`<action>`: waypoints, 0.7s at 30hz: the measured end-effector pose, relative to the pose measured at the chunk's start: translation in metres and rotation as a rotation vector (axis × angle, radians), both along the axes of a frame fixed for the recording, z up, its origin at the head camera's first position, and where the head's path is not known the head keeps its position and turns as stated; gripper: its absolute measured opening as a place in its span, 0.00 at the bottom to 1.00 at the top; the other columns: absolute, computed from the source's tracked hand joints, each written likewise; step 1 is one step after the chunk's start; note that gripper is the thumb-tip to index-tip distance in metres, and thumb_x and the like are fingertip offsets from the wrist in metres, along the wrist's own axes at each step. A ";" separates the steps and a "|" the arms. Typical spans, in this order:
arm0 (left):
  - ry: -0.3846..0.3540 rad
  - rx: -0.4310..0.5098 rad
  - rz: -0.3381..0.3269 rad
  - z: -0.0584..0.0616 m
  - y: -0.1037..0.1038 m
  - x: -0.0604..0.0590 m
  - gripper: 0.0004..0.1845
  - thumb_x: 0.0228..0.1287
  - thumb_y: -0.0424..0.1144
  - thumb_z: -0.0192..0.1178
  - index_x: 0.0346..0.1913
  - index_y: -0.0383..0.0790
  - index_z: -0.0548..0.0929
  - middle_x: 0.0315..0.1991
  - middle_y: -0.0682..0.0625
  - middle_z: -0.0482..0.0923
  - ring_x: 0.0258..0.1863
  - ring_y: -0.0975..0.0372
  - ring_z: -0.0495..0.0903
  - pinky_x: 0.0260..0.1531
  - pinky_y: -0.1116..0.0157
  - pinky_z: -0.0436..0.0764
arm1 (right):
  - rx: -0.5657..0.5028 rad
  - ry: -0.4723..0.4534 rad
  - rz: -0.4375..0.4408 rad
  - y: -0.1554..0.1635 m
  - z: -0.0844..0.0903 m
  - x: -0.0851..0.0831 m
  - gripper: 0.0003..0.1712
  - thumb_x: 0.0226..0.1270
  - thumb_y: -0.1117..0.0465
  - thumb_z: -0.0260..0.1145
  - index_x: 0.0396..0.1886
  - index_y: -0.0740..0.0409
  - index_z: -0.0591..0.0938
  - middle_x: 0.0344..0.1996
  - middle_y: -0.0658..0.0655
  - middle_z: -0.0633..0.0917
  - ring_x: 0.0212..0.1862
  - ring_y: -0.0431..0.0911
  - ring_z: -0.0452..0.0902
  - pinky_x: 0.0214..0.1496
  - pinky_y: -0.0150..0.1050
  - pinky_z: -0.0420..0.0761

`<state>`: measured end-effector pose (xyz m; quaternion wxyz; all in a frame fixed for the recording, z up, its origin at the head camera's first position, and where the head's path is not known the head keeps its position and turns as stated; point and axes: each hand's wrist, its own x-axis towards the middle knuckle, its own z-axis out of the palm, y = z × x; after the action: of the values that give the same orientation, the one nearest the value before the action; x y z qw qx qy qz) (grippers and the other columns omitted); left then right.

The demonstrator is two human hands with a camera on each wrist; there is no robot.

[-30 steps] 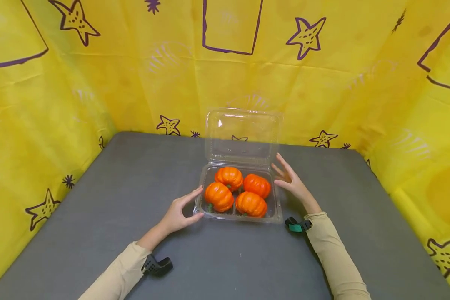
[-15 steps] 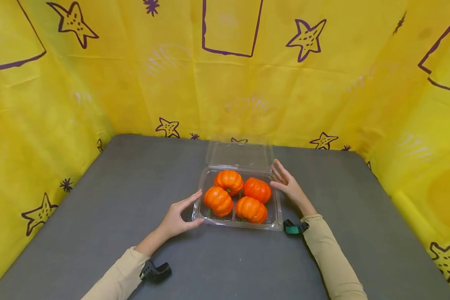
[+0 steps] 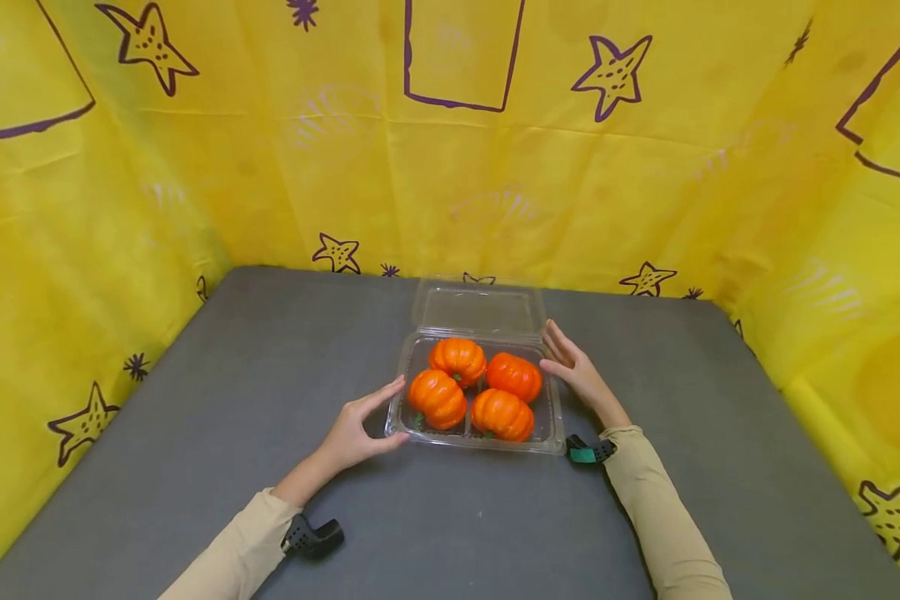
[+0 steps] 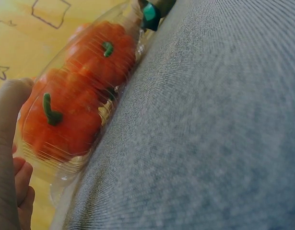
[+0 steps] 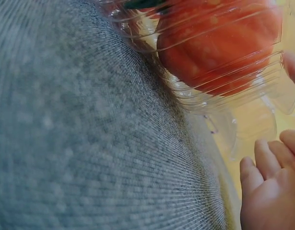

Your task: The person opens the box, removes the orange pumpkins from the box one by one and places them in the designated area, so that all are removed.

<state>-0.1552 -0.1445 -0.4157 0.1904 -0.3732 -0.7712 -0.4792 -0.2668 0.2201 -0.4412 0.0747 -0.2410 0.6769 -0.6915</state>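
A clear plastic clamshell container (image 3: pixel 487 447) lies on the table, its lid (image 3: pixel 476 308) folded back at the far side. Inside sit several small orange pumpkins (image 3: pixel 502 415) with green stems. My left hand (image 3: pixel 348 435) is at the left side, thumb and fingers spread, with the tips right at the rim. On the opposite side, my right hand (image 3: pixel 585 382) has its fingers extended by the back right corner. The left wrist view shows a pumpkin (image 4: pixel 65 132) through the ribbed wall, beside my thumb. In the right wrist view my fingers (image 5: pixel 266 160) are below the container wall.
The dark grey table (image 3: pixel 450 533) has a yellow cloth backdrop (image 3: pixel 450 167) with starfish drawings along its back and sides. Black wrist straps (image 3: pixel 313 537) hang below both sleeves.
The lid has dropped from upright to lying back, away from me. My right hand has shifted slightly left and down, closer to the container's side. The left hand has barely moved.
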 end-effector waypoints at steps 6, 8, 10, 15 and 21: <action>-0.006 0.005 0.009 0.001 0.001 0.001 0.35 0.32 0.22 0.71 0.50 0.18 0.71 0.50 0.27 0.69 0.50 0.41 0.70 0.54 0.68 0.64 | 0.055 -0.007 -0.009 0.002 0.001 0.000 0.40 0.64 0.67 0.56 0.69 0.63 0.43 0.69 0.60 0.43 0.67 0.51 0.41 0.63 0.37 0.52; -0.012 0.001 0.016 0.001 0.002 0.001 0.35 0.32 0.22 0.71 0.50 0.18 0.71 0.50 0.27 0.69 0.50 0.42 0.70 0.54 0.69 0.64 | 0.075 -0.003 -0.017 0.002 0.000 0.000 0.39 0.65 0.68 0.55 0.69 0.63 0.44 0.68 0.61 0.44 0.67 0.52 0.41 0.63 0.37 0.52; -0.010 -0.003 0.020 0.001 0.002 0.001 0.35 0.32 0.22 0.71 0.50 0.17 0.71 0.50 0.27 0.69 0.50 0.41 0.70 0.54 0.68 0.64 | 0.099 0.004 -0.027 0.002 0.000 0.000 0.38 0.65 0.70 0.54 0.69 0.64 0.45 0.68 0.62 0.45 0.67 0.52 0.42 0.63 0.36 0.53; -0.014 -0.007 0.023 0.000 0.002 0.001 0.35 0.32 0.23 0.71 0.50 0.17 0.70 0.50 0.27 0.69 0.50 0.41 0.70 0.54 0.67 0.64 | 0.174 0.017 -0.046 -0.002 0.012 0.007 0.35 0.66 0.72 0.51 0.67 0.68 0.45 0.67 0.68 0.47 0.67 0.55 0.43 0.63 0.42 0.50; -0.010 0.002 0.011 0.001 0.002 0.000 0.36 0.31 0.22 0.71 0.51 0.17 0.70 0.50 0.26 0.69 0.51 0.42 0.70 0.55 0.66 0.64 | 0.252 0.077 -0.115 -0.007 0.033 0.020 0.35 0.65 0.70 0.52 0.67 0.70 0.47 0.66 0.68 0.48 0.67 0.56 0.43 0.63 0.49 0.47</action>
<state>-0.1550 -0.1427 -0.4151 0.1896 -0.3665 -0.7736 -0.4810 -0.2469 0.2128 -0.4078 0.0387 -0.2167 0.7735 -0.5944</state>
